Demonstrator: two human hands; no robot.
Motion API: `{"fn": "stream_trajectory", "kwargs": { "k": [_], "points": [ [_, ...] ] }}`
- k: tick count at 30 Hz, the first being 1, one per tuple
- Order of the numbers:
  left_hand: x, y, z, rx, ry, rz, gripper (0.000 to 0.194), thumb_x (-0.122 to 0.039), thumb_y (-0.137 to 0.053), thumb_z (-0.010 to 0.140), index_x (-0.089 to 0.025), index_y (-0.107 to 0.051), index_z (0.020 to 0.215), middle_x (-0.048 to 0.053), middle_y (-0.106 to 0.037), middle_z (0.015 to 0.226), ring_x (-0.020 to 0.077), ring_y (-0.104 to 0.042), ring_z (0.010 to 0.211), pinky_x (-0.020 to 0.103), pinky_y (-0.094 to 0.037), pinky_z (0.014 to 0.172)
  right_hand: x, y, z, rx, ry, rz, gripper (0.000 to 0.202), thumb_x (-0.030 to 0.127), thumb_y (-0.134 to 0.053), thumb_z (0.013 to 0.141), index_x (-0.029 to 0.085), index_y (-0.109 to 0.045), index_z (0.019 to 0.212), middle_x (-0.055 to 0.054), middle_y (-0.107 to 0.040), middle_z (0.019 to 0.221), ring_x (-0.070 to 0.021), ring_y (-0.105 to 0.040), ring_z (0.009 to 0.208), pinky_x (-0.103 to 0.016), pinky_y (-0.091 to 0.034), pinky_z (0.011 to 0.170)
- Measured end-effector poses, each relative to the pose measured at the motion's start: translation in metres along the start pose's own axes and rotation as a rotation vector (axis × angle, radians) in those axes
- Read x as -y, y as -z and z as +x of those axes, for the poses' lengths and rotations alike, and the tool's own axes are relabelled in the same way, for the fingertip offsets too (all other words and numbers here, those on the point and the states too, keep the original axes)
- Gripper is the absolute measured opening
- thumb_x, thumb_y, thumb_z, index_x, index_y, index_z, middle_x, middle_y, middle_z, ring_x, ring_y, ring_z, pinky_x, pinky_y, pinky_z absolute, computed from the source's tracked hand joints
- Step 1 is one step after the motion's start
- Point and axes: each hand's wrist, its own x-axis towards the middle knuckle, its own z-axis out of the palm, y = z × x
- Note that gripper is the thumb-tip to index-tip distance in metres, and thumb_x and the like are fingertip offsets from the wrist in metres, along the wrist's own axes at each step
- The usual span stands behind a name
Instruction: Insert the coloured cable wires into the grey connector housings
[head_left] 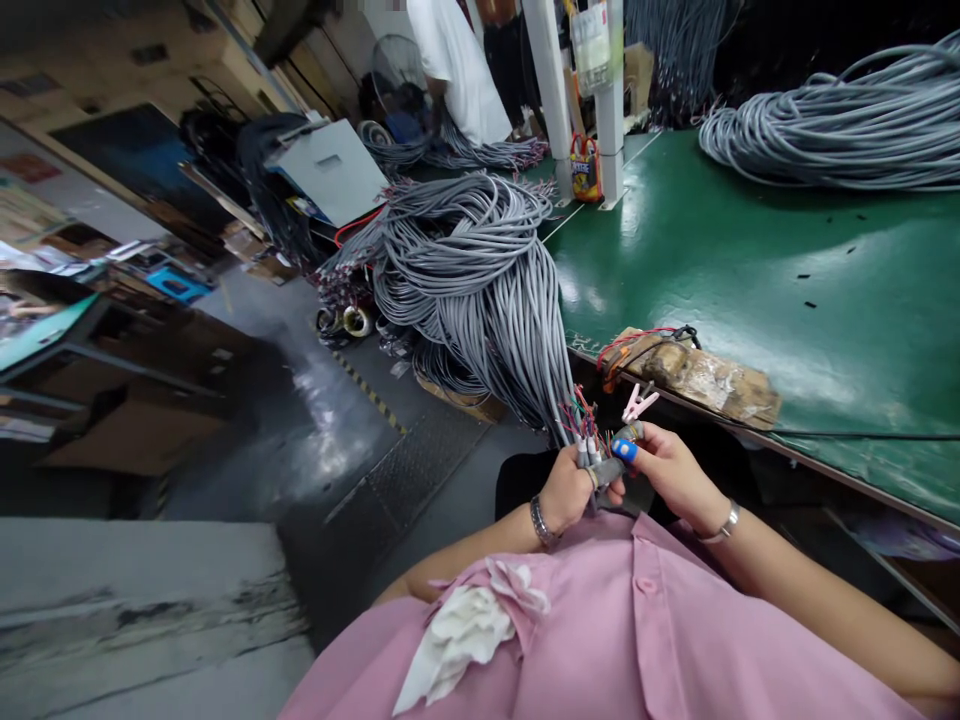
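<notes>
My left hand [568, 490], with a bracelet at the wrist, is closed around several grey cable ends whose thin coloured wires [585, 412] fan out above it. Just right of it, my right hand [667, 462] is closed, thumb and forefinger pinched near the wires; the thumb has a blue covering. What lies between those fingertips is too small to make out. Grey tape wraps some fingers of both hands. From the held ends, a thick bundle of grey cables [480, 290] runs up and left over the table edge. A pink clip [640, 402] stands just above my right hand.
On the green table [720, 270] lie a taped wooden block [697, 375] with wires, a big grey cable coil [832, 130] and small black bits. White posts [611, 130] rise at the back. A person in a white shirt [461, 70] stands beyond. A grey box [330, 170] is back left.
</notes>
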Motion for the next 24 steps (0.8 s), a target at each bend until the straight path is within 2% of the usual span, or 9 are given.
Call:
{"fn": "stream_trajectory", "kwargs": {
  "k": [8, 17, 24],
  "points": [
    [-0.003, -0.002, 0.001, -0.145, 0.001, -0.121, 0.034, -0.042, -0.073, 0.064, -0.01, -0.06, 0.061, 0.005, -0.06, 0.051, 0.0122, -0.053, 0.039, 0.024, -0.042, 0.04, 0.001, -0.001, 0.005, 0.007, 0.017, 0.008, 0.03, 0.047, -0.065, 0.078, 0.019, -0.055, 0.079, 0.0, -0.062, 0.057, -0.014, -0.056, 0.051, -0.027, -0.035, 0.051],
    [-0.001, -0.003, 0.001, -0.206, -0.037, -0.17, 0.029, -0.037, -0.072, 0.066, -0.01, -0.061, 0.065, 0.004, -0.061, 0.051, 0.0123, -0.053, 0.038, 0.022, -0.04, 0.038, 0.0, -0.01, 0.0, -0.007, 0.007, 0.15, 0.021, 0.035, -0.061, 0.084, 0.02, -0.049, 0.076, 0.0, -0.064, 0.061, -0.014, -0.058, 0.053, -0.026, -0.036, 0.051],
    [0.001, -0.001, 0.001, -0.19, -0.034, -0.139, 0.034, -0.041, -0.071, 0.066, -0.009, -0.061, 0.062, 0.006, -0.061, 0.051, 0.0137, -0.053, 0.038, 0.025, -0.041, 0.039, 0.003, -0.011, 0.005, 0.042, -0.027, 0.106, 0.027, 0.043, -0.064, 0.08, 0.02, -0.05, 0.082, 0.001, -0.062, 0.057, -0.0139, -0.057, 0.049, -0.026, -0.034, 0.05]
  ]
}}
